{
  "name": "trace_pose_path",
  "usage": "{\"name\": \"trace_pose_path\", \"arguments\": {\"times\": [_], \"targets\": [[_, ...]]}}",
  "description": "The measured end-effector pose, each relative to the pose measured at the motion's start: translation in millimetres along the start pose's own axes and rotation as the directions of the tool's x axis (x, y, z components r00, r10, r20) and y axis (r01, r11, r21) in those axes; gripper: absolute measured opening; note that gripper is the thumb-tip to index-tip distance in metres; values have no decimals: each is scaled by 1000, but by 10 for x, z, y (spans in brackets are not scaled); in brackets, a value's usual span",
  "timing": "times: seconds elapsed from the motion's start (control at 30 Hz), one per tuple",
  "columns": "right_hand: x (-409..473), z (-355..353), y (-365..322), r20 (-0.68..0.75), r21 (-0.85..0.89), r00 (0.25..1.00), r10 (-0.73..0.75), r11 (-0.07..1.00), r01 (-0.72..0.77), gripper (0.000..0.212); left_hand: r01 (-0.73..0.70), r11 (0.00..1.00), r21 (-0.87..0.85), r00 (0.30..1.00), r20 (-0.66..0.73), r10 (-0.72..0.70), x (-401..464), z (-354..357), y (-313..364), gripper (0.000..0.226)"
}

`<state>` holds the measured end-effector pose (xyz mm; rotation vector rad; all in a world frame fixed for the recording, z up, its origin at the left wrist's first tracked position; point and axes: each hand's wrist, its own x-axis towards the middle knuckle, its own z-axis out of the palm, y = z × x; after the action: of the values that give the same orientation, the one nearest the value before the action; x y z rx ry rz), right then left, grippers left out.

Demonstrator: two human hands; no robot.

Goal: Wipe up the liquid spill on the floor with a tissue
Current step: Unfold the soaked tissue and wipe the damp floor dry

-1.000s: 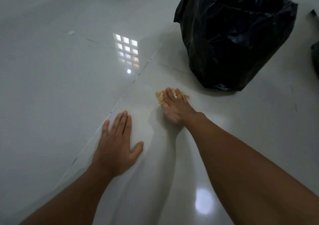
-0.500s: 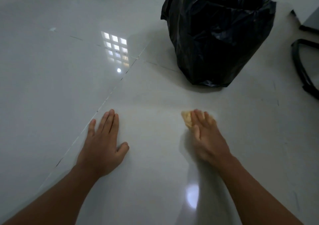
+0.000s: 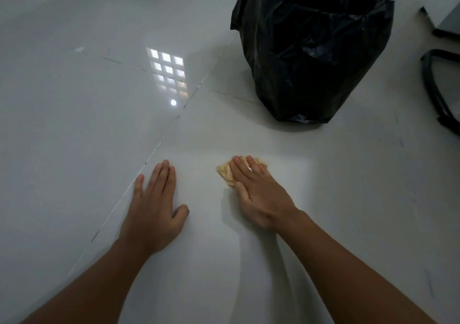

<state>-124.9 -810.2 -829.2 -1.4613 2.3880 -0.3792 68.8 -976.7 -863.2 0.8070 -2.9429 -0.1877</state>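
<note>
A crumpled, yellow-stained tissue (image 3: 225, 173) lies on the glossy white tile floor (image 3: 74, 137). My right hand (image 3: 258, 191) presses flat on it, fingers over most of the wad; only its left and far edges show. My left hand (image 3: 153, 204) rests palm down on the tile to the left, fingers together, thumb spread, holding nothing. A faint wet sheen trails on the floor just nearer than the right hand; no clear puddle is visible.
A bin lined with a black plastic bag (image 3: 313, 50) stands beyond the hands to the right. A black curved chair base (image 3: 440, 94) and a dark furniture edge (image 3: 443, 30) sit at the far right. Tile joints (image 3: 159, 144) run diagonally left of the hands.
My right hand slid the tissue from near the bin toward me and rightward, then back leftward beside the left hand. The left hand stayed planted on the tile.
</note>
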Motion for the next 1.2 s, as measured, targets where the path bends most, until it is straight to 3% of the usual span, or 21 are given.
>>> {"name": "trace_pose_path", "arguments": {"times": [0.2, 0.33, 0.6, 0.83, 1.0, 1.1, 1.2], "targets": [[-135, -296, 652, -30, -7, 941, 336, 942, -336, 56, 3, 1000, -11, 1000, -9, -3, 0, 1, 2, 84], [-26, -255, 582, -33, 38, 932, 360, 933, -359, 61, 5, 1000, -10, 1000, -11, -5, -1, -5, 0, 84], [698, -251, 401, 62, 32, 971, 229, 972, -231, 60, 7, 1000, -11, 1000, -20, -7, -4, 36, -15, 86], [1258, -136, -241, 119, 101, 991, 61, 992, -73, 56, 10, 1000, -2, 1000, -10, -10, -18, -4, -12, 88], [853, 32, -496, 34, 173, 994, -103, 980, 96, 49, 36, 999, -20, 999, 15, -36, -25, -40, 7, 89], [482, 25, -367, 35, 141, 995, -93, 986, 88, 48, 30, 999, -29, 1000, 0, -30, -26, -39, 30, 88], [145, -62, -92, 8, 129, 1000, 10, 992, -11, 47, 31, 999, -32, 1000, 0, -31, -17, -32, 40, 88]]}}
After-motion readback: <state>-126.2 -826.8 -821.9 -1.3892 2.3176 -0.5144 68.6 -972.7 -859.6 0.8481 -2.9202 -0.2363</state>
